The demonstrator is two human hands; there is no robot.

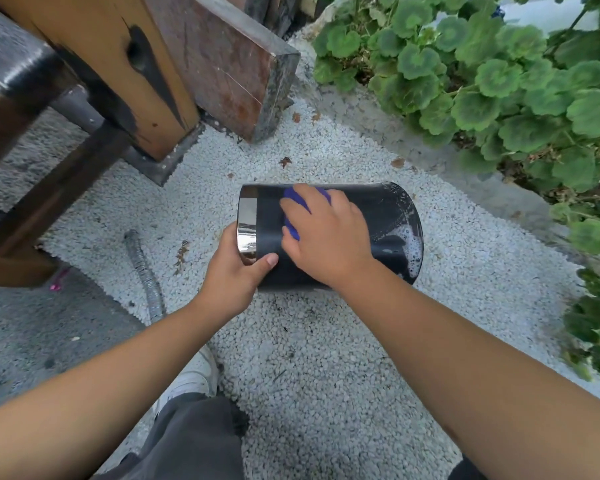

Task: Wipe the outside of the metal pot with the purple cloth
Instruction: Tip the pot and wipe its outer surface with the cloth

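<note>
Left hand (234,271) gripped the pot's near-left rim, fingers curled over the edge. Metal pot (378,216) lay on its side on white gravel (326,358), suds at its right end. Right hand (326,237) pressed the purple cloth (293,211) flat on the pot's side.

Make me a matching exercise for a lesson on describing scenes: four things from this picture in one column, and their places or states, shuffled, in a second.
Column one:
1. pot
2. cloth
3. left hand
4. hose

Column two:
A. lies on the gravel, left of the pot
B. on its side, soap suds at its right end
C. holds the shiny end of the pot
D. pressed to the pot's side under the right hand

Pairs: 1-B, 2-D, 3-C, 4-A
</note>
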